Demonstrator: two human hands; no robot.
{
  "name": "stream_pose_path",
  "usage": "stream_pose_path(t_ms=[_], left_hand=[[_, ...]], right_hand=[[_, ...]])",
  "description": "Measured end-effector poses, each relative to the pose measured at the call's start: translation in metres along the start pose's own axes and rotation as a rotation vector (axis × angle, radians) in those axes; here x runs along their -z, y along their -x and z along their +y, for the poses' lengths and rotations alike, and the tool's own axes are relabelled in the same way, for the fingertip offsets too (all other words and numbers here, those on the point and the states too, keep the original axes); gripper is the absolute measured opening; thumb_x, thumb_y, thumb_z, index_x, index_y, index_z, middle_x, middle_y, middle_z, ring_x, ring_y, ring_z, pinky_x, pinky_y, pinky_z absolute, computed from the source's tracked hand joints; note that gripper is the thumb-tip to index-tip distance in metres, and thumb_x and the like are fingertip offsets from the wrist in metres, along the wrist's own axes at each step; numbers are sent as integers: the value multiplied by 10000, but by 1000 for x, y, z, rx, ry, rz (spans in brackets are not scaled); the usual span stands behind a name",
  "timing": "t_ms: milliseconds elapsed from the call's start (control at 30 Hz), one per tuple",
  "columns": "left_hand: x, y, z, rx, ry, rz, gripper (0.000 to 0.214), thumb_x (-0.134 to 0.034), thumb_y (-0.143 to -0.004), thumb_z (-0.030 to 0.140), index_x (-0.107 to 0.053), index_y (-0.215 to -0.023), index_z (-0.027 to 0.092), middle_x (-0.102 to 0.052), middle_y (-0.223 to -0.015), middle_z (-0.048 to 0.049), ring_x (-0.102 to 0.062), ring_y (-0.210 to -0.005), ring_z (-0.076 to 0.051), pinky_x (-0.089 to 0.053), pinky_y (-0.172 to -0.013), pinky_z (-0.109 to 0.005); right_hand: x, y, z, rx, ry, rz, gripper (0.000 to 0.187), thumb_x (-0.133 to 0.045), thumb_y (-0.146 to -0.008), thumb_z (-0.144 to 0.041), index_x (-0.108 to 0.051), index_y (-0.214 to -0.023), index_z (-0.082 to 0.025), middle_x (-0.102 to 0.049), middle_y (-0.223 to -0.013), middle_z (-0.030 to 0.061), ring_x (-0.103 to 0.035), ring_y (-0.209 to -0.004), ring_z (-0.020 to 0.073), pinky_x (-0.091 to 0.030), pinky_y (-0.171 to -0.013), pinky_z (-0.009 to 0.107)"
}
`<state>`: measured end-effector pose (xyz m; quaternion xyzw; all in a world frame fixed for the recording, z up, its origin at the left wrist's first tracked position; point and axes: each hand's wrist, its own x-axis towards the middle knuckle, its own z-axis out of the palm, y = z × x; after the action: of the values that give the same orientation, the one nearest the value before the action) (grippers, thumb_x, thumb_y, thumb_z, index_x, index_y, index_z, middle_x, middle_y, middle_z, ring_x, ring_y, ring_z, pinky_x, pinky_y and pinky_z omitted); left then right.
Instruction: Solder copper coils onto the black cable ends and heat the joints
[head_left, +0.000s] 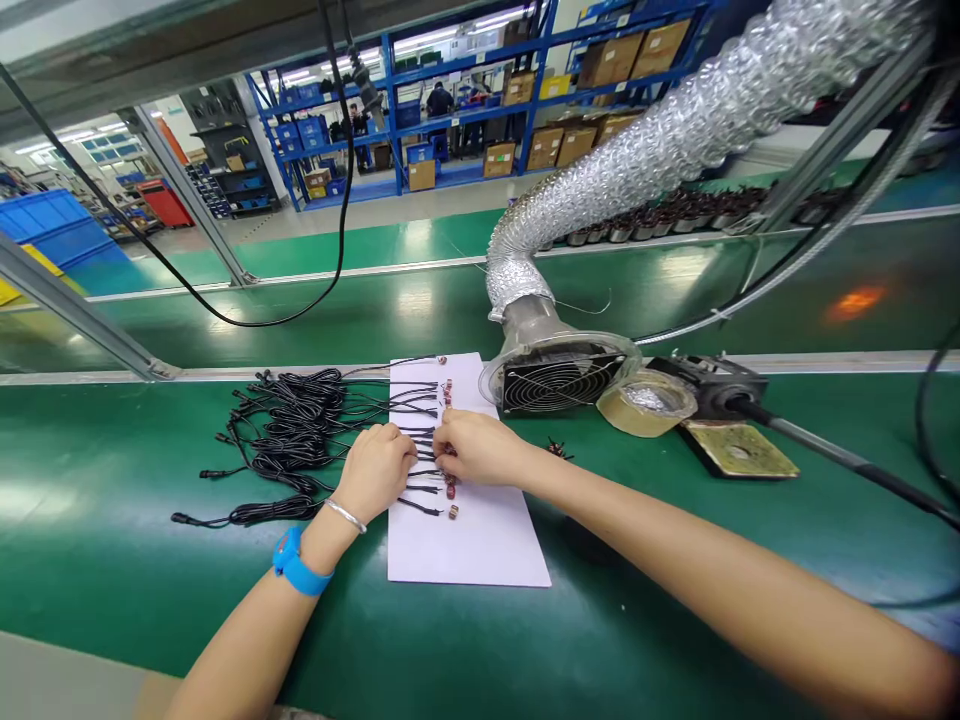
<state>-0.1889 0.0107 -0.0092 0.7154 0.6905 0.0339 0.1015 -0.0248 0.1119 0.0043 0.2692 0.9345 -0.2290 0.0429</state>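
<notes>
Several black cables (304, 425) lie coiled in bundles on the green bench, their stripped ends pointing right across a white sheet (480, 550). Beside the ends runs a column of small copper-and-red coils (453, 511). My left hand (377, 465) rests at the sheet's left edge, fingers curled and closed on a black cable near its end. From the right, my right hand (476, 447) reaches over the column, thumb and fingers pinched together among the coils. Whatever lies between its fingertips is hidden. The two hands are close but apart.
A fume extractor fan (566, 385) with a silver duct (637, 150) stands behind the sheet. To its right are a tape roll (646, 403), a soldering iron stand (712, 385) and a yellow sponge (742, 450). A black cord (346, 180) hangs at the back.
</notes>
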Motion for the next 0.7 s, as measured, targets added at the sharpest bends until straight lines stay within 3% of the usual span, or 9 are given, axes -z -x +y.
stream_pose_path(t_ms=[233,367,433,533,600,700], left_hand=[[-5,10,-1,-13,9,-13,226,-505,-929,189,-720,-858,195,-656,-892,-63,-576,-878,-233,-433,-776,-380],[6,10,-4,-22,75,-4,214,-524,-926,215,-735,-893,201,-671,-907,-59,-590,-888,-235,-465,-801,-381],[18,-3,-9,-10,115,28,235,-505,-934,212,-738,-956,193,-685,-944,-66,-606,-922,-229,-484,-855,-370],[31,-39,-20,44,71,47,325,-426,-947,159,-706,-1111,147,-688,-1101,-103,-606,-1074,-232,-466,-981,-357],[33,-65,-26,89,-3,2,384,-402,-936,129,-639,-1236,104,-636,-1261,-147,-568,-1198,-261,-441,-1037,-381],[25,-87,-30,114,-44,-104,407,-455,-886,122,-623,-1257,92,-606,-1321,-182,-568,-1217,-327,-467,-1006,-451]], right_hand=[[-5,-2,-7,70,44,-55,184,-549,-833,-153,-731,-841,-176,-701,-944,78,-638,-862,180,-431,-701,248],[31,-24,-2,83,15,-121,176,-580,-817,-183,-754,-839,-188,-738,-898,58,-661,-845,182,-460,-733,250],[56,-51,3,25,71,-57,236,-532,-854,-174,-761,-910,-183,-750,-942,71,-673,-890,190,-475,-799,262],[76,-95,10,-164,220,12,296,-528,-859,-131,-726,-1076,-92,-715,-1094,190,-663,-1040,255,-493,-868,314],[73,-116,13,-235,249,-30,340,-570,-835,-111,-689,-1143,-32,-685,-1131,256,-657,-1083,286,-507,-877,332],[56,-127,13,-249,247,-107,362,-592,-832,-121,-680,-1172,-33,-677,-1142,271,-665,-1089,299,-527,-886,350]])
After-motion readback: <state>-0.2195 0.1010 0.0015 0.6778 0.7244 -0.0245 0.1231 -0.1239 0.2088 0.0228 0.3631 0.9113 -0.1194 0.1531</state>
